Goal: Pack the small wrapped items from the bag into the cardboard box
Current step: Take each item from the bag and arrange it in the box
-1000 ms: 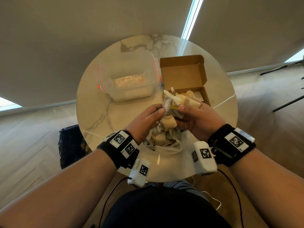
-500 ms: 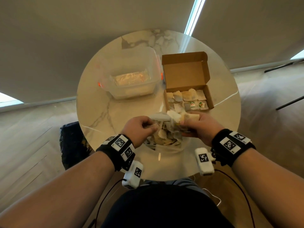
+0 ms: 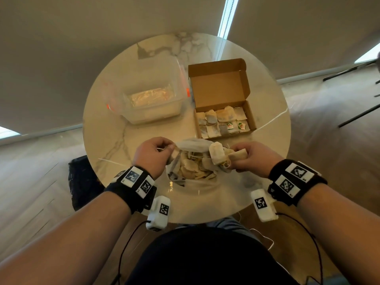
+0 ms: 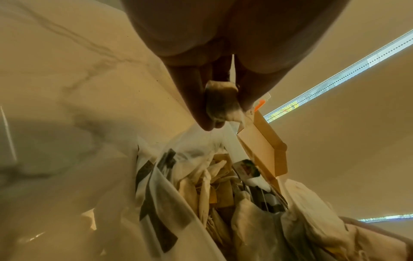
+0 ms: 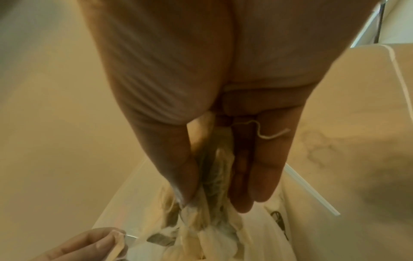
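Tea bags (image 3: pixel 218 156), light and soft, bunched in right hand (image 3: pixel 254 159); left hand (image 3: pixel 152 155) pinches one (image 4: pixel 220 104); grip paper bodies, not strings.

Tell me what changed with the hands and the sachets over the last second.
The right hand drew its bunch of sachets back from in front of the box to above the bag, uncovering the rows inside. The left hand now pinches one sachet at the bag's left edge. Box, tub and table stayed put.

one box (image 3: pixel 221 87) (open), one bag (image 3: pixel 191 161)
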A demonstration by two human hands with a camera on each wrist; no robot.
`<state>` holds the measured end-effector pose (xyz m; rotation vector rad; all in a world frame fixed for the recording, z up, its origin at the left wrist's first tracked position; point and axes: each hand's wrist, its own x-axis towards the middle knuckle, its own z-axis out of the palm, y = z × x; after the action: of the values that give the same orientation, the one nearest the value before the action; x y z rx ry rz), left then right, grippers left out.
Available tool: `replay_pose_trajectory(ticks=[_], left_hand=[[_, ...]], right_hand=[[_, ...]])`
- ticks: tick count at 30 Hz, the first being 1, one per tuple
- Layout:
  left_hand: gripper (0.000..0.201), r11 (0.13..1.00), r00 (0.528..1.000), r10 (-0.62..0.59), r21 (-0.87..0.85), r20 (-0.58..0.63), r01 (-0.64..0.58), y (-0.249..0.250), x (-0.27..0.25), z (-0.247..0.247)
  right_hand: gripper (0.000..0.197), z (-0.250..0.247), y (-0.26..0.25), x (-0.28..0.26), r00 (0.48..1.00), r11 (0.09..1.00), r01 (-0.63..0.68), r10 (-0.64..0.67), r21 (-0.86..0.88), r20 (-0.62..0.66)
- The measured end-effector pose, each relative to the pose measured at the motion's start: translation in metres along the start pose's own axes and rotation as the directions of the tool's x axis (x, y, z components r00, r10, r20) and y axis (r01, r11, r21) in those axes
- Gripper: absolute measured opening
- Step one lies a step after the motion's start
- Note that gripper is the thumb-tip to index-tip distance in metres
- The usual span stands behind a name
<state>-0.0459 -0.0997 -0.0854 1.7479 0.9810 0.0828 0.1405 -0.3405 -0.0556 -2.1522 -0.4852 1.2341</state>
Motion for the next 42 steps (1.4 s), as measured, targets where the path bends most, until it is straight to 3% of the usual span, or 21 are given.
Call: replay_pose_trajectory(ticks=[5,8,11,15,17,19,23,25,27,30,33,38,42], left_hand=[[0.011,0.996,0.997,0.034,0.088,-0.067,-0.028,0.013,-0.007,0.007],[0.007,0.965,0.986,0.115,0.22,0.124,-0.141,0.027,-0.016,0.018],[0.042,0.902,0.941,0.151,0.346,0.303,-0.256,0.038,-0.021,0.027],[0.086,0.946,0.868,0.257,0.075,0.425,-0.317,0.054,-0.028,0.031],[0.095,0.947,0.816,0.276,0.002,0.508,-0.321,0.061,-0.029,0.033],[0.091,0.939,0.797,0.274,0.029,0.538,-0.342,0.065,-0.028,0.035],[0.036,0.935,0.843,0.25,0.108,0.477,-0.339,0.067,-0.027,0.041],[0.027,0.935,0.873,0.236,0.146,0.428,-0.324,0.064,-0.024,0.042],[0.022,0.948,0.897,0.19,0.163,0.399,-0.274,0.059,-0.02,0.041],[0.02,0.984,0.93,0.087,0.112,0.358,-0.135,0.05,-0.014,0.041],[0.021,0.992,0.936,0.072,0.075,0.344,-0.104,0.051,-0.011,0.039],[0.024,0.998,0.971,0.053,0.022,0.232,-0.06,0.053,-0.01,0.038],[0.025,0.998,0.976,0.042,0.032,0.213,-0.05,0.055,-0.009,0.042]], right_hand=[[0.031,-0.007,0.002,-0.015,1.0,0.986,0.027,-0.027,0.165,0.001],[0.04,-0.008,0.002,-0.02,0.999,0.919,0.029,-0.035,0.393,0.01],[0.054,-0.01,-0.006,-0.024,0.998,0.807,0.01,-0.043,0.59,0.043],[0.052,-0.02,-0.02,-0.031,0.981,0.701,0.044,-0.164,0.712,0.1],[0.058,-0.023,-0.028,-0.033,0.958,0.668,0.071,-0.253,0.741,0.136],[0.058,-0.023,-0.038,-0.035,0.939,0.621,0.105,-0.318,0.777,0.127],[0.05,-0.026,-0.049,-0.037,0.934,0.479,0.137,-0.355,0.867,0.049],[0.062,-0.031,-0.053,-0.036,0.932,0.416,0.135,-0.362,0.9,0.027],[0.077,-0.038,-0.057,-0.035,0.919,0.394,0.143,-0.394,0.908,0.026],[0.071,-0.052,-0.061,-0.031,0.9,0.389,0.159,-0.435,0.907,0.029],[0.074,-0.065,-0.064,-0.023,0.884,0.393,0.149,-0.464,0.908,0.056],[0.054,-0.092,-0.056,0.0,0.93,0.483,0.163,-0.367,0.86,0.03],[0.044,-0.114,-0.04,0.021,0.96,0.547,0.18,-0.279,0.817,-0.024]])
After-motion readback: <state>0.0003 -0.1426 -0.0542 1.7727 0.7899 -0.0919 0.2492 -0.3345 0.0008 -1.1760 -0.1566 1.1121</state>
